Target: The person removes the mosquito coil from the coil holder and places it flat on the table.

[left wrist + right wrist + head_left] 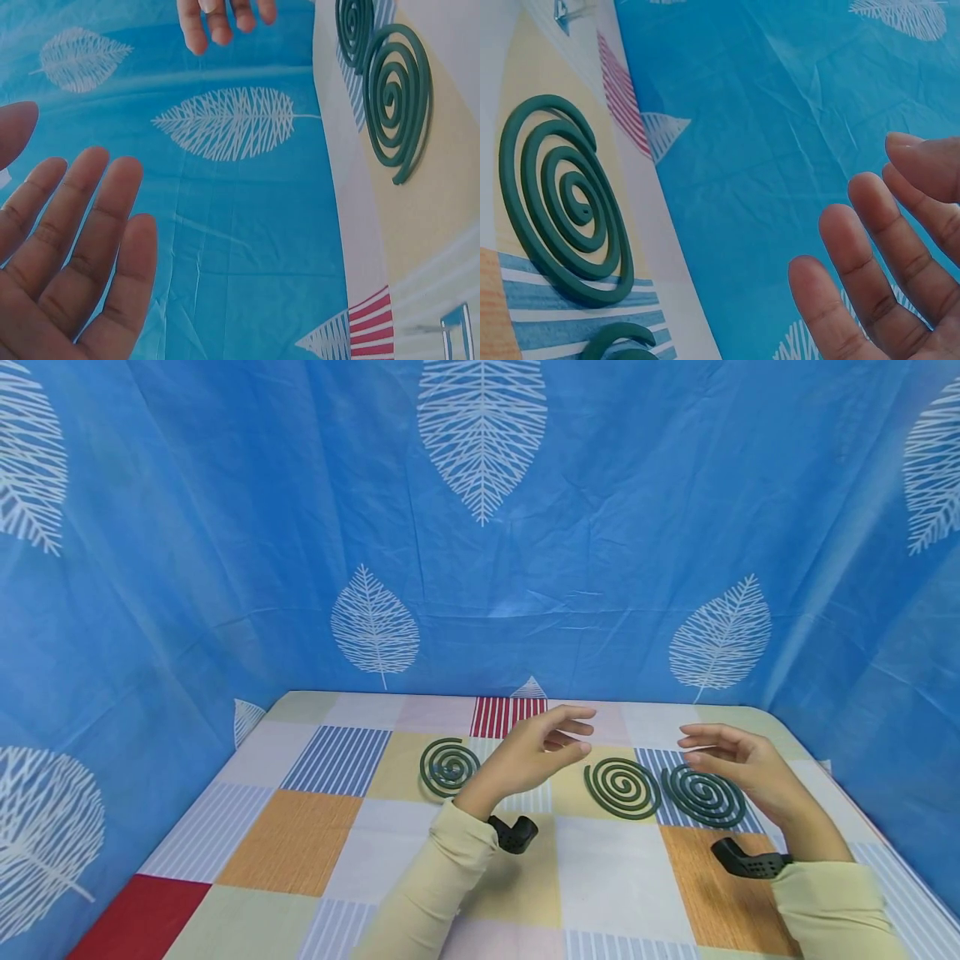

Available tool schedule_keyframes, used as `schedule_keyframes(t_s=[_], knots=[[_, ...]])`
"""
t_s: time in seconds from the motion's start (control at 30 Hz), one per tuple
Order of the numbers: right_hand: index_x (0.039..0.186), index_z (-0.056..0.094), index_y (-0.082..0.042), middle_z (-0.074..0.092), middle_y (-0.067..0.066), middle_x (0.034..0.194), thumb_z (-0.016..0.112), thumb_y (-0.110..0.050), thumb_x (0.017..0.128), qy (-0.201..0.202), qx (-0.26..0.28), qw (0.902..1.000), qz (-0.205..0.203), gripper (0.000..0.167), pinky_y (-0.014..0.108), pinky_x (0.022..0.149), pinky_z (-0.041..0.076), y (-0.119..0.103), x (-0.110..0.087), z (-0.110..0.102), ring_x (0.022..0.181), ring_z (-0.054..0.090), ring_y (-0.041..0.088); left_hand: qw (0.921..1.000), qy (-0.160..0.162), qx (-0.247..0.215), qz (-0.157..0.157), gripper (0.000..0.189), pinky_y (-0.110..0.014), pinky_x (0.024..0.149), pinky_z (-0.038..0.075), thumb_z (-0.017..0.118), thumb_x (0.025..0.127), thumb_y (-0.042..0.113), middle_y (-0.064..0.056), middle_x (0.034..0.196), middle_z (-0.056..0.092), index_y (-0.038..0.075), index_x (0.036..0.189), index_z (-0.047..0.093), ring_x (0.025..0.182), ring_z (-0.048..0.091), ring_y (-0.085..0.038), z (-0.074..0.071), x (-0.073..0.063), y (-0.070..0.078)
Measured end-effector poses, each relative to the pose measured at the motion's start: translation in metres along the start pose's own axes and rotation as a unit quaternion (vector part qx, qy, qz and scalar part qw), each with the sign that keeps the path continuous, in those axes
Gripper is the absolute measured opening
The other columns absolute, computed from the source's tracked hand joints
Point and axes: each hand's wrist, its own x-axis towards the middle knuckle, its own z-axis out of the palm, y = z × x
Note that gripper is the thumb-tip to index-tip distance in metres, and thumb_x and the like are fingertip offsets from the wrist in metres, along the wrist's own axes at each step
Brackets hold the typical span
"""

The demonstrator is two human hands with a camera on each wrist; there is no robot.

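Left grip [531, 752], right grip [738, 768] near green coils [623, 787]

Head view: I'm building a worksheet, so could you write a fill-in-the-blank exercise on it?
The spiral coils number ____.
The rightmost coil lies mostly on white-and-____ striped cloth.
The left hand and right hand both hold ____.
The backdrop shows white ____ shapes.

Missing words: three; blue; nothing; leaf.

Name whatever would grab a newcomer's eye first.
Likely the bright blue sheet with white leaf prints, hanging behind everything. Next, three dark green spiral coils on the multicoloured patchwork cloth: one left, two close together right. Above it, the bare left hand and right hand hover, empty.
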Motion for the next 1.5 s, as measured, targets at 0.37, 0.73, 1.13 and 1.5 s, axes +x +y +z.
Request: schedule_keyframes(t_s=[0.37, 0.73, 1.13, 1.5], knots=[[0.129, 0.074, -0.034, 0.075, -0.017, 0.119, 0.064, 0.012, 0.102, -0.015, -0.018, 0.9997, 0.001, 0.054, 0.017, 0.084, 0.059, -0.001, 0.003, 0.011, 0.103, 0.073, 0.001, 0.9996, 0.002, 0.025, 0.011, 0.040, -0.026, 0.102, 0.055, 0.067, 0.108, 0.011, -0.017, 0.135, 0.073, 0.003, 0.148, 0.063, 0.117, 0.074, -0.025, -0.010, -0.012, -0.006], [0.132, 0.074, -0.023, 0.075, -0.018, 0.118, 0.067, 0.006, 0.104, -0.023, -0.050, 0.9984, 0.011, 0.041, 0.014, 0.086, 0.057, -0.001, 0.007, 0.025, 0.104, 0.071, 0.000, 0.9989, 0.001, 0.043, 0.022, 0.037, -0.026, 0.100, 0.057, 0.067, 0.108, 0.009, -0.017, 0.131, 0.075, 0.002, 0.144, 0.066, 0.113, 0.076, -0.024, -0.018, -0.026, -0.014], [0.133, 0.073, -0.013, 0.074, -0.020, 0.115, 0.068, 0.003, 0.104, -0.035, -0.063, 0.9973, 0.014, 0.033, 0.014, 0.086, 0.056, -0.001, 0.009, 0.036, 0.102, 0.071, 0.000, 0.9985, 0.012, 0.053, 0.011, 0.036, -0.027, 0.095, 0.059, 0.067, 0.107, 0.007, -0.016, 0.129, 0.075, 0.002, 0.143, 0.068, 0.111, 0.076, -0.025, -0.027, -0.040, -0.025], [0.134, 0.068, 0.006, 0.075, -0.017, 0.113, 0.068, 0.003, 0.104, -0.045, -0.062, 0.9970, 0.008, 0.030, 0.016, 0.084, 0.058, 0.002, 0.011, 0.046, 0.101, 0.071, 0.002, 0.9981, 0.017, 0.059, -0.003, 0.036, -0.031, 0.097, 0.059, 0.067, 0.107, 0.006, -0.015, 0.129, 0.075, 0.002, 0.143, 0.067, 0.113, 0.075, -0.027, -0.035, -0.049, -0.034]])
